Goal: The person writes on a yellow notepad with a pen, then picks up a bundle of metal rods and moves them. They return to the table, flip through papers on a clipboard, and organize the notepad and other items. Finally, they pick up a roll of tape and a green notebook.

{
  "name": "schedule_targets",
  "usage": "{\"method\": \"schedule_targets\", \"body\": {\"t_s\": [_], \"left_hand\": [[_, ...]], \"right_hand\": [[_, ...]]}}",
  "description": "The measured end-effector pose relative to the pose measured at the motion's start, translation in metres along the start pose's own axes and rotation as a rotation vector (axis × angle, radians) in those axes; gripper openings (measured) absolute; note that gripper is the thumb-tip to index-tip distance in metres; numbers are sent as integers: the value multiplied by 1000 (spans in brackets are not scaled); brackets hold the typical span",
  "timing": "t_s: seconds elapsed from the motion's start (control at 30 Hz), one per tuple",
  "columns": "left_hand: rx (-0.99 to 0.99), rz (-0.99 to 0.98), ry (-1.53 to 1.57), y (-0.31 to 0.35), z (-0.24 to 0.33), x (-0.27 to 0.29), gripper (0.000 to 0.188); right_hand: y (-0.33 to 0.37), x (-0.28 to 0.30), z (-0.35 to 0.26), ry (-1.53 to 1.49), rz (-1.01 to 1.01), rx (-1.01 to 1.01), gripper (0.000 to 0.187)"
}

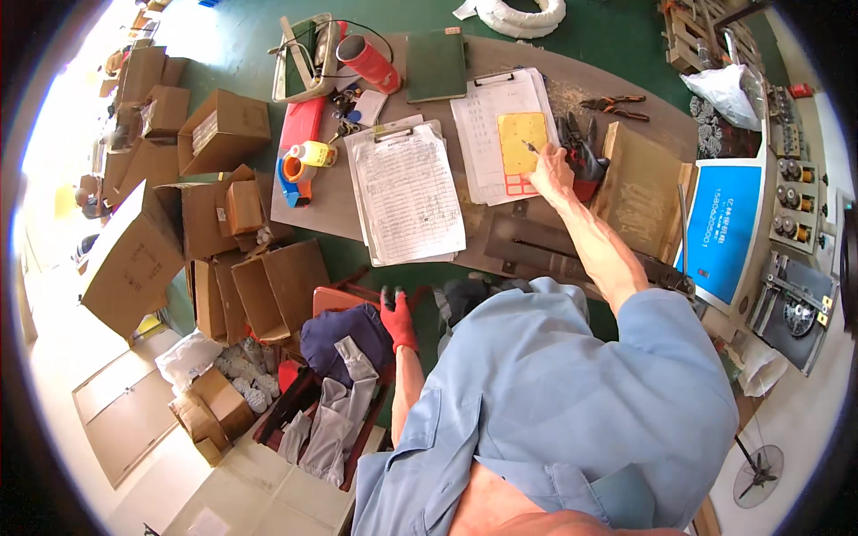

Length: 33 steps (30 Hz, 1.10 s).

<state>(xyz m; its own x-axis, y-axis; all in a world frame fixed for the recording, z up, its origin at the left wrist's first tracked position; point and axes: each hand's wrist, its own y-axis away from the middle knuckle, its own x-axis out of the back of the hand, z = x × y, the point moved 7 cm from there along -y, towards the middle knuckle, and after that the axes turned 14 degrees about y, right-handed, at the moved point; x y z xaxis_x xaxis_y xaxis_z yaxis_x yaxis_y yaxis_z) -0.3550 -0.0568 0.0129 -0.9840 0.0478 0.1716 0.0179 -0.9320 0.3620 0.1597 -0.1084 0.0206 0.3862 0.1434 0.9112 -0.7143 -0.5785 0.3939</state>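
My right hand (551, 170) is bare and holds a pen (531, 147), its tip on a yellow sheet (521, 141) clipped over white papers on a clipboard (498, 134). My left hand (398, 319) wears a red and black glove and hangs low beside the desk edge, above a chair with dark blue clothing (340, 332); nothing shows in it. A second clipboard with a printed form (407, 189) lies to the left on the brown desk (326, 192).
A red cylinder (369, 63), a green notebook (436, 65), tape rolls (304, 161), pliers (614, 106) and a wooden box (639, 189) sit on the desk. A machine panel with a blue screen (722, 228) stands at right. Several open cardboard boxes (214, 214) crowd the floor at left.
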Motion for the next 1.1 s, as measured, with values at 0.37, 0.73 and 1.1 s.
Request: {"method": "schedule_targets", "body": {"t_s": [0.37, 0.73, 1.1], "left_hand": [[-219, 5, -684, -91, 96, -100, 92], [67, -85, -691, -107, 44, -32, 113], [165, -7, -975, -146, 96, -61, 118]], "right_hand": [[-25, 25, 45, 55, 154, -13, 77], [-110, 54, -97, -308, 103, 138, 41], [-8, 43, 15, 61, 127, -156, 70]]}}
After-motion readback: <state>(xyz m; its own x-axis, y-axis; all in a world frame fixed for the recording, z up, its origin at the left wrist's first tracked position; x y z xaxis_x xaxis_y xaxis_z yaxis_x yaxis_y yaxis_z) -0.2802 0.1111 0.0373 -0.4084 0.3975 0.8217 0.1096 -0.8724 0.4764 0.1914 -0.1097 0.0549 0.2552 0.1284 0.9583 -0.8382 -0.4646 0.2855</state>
